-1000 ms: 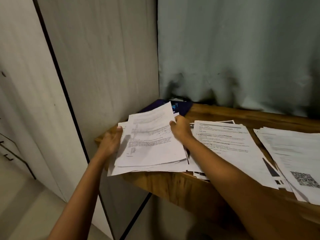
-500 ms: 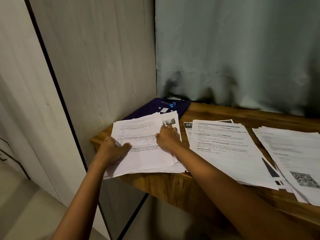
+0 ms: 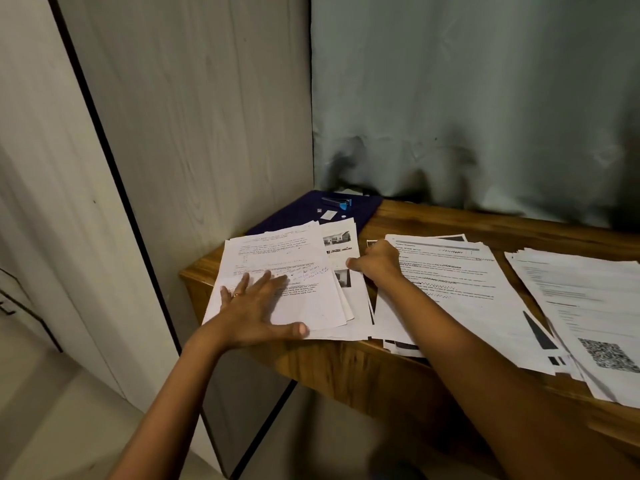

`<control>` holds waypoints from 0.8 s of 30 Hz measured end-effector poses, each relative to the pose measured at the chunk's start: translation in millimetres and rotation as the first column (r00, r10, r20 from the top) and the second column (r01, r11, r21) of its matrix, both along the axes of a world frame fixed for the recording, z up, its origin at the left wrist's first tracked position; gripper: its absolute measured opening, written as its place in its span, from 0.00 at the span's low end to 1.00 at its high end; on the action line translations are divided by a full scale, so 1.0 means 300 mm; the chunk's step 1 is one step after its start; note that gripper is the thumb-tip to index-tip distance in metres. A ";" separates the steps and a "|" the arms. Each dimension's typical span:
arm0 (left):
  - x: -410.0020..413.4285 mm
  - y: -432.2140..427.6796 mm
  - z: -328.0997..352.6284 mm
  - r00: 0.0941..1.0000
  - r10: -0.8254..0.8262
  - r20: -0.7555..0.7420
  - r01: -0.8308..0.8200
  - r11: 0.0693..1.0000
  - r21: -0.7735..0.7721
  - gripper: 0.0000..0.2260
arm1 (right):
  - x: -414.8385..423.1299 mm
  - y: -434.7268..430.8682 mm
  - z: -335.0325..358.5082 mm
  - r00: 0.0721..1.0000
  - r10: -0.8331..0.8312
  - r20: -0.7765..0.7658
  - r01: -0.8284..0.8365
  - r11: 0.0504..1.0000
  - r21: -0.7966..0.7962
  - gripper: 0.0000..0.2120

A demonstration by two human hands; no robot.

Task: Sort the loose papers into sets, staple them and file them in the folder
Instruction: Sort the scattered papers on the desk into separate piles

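Three piles of printed papers lie on the wooden table [image 3: 450, 221]. My left hand [image 3: 256, 306] presses flat with spread fingers on the left pile [image 3: 311, 299], whose top sheet carries handwriting. My right hand [image 3: 375, 263] has curled fingers at that pile's right edge. Its thumb lies on a lower sheet with photos [image 3: 341, 242], pinching it. The middle pile [image 3: 467, 289] lies just right of that hand. A dark purple folder [image 3: 298, 213] sits in the back corner, partly under the left pile. A blue stapler [image 3: 337, 202] rests on the folder.
The right pile [image 3: 588, 306], its top sheet bearing a QR code, overhangs the table's front edge. A tall grey wardrobe panel [image 3: 190, 133] stands against the table's left side. A grey curtain [image 3: 485, 98] hangs behind. Bare floor lies below at the left.
The lifted sheets came down onto the left pile. My left hand moved from the pile's left edge onto its top and spread flat. My right hand slid right to the pile's edge.
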State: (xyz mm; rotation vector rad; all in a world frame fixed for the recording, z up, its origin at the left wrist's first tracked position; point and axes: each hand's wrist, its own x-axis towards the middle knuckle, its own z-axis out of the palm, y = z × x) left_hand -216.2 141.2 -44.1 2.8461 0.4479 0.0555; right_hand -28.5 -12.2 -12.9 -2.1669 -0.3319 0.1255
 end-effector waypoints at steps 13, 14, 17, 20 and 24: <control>-0.009 0.003 -0.040 1.000 0.008 -0.009 -0.008 0.999 0.052 0.59 | 0.012 0.004 0.016 0.985 -0.112 0.131 0.102 0.991 0.081 0.07; -0.008 0.005 -0.041 1.000 0.011 -0.009 -0.010 0.998 0.055 0.59 | 0.014 0.000 0.025 0.981 -0.126 0.144 0.111 0.988 0.112 0.07; -0.006 0.010 -0.043 1.000 0.018 -0.008 -0.018 0.998 0.064 0.59 | 0.034 -0.026 0.070 0.965 -0.172 0.198 0.135 0.974 0.184 0.08; 0.000 0.016 -0.041 0.999 0.028 -0.016 -0.027 0.998 0.060 0.59 | 0.074 -0.063 0.139 0.937 -0.221 0.272 0.159 0.959 0.233 0.04; 0.005 0.017 -0.038 0.999 0.032 -0.014 -0.031 0.997 0.063 0.59 | 0.146 -0.137 0.233 0.868 -0.312 0.387 0.191 0.928 0.320 0.07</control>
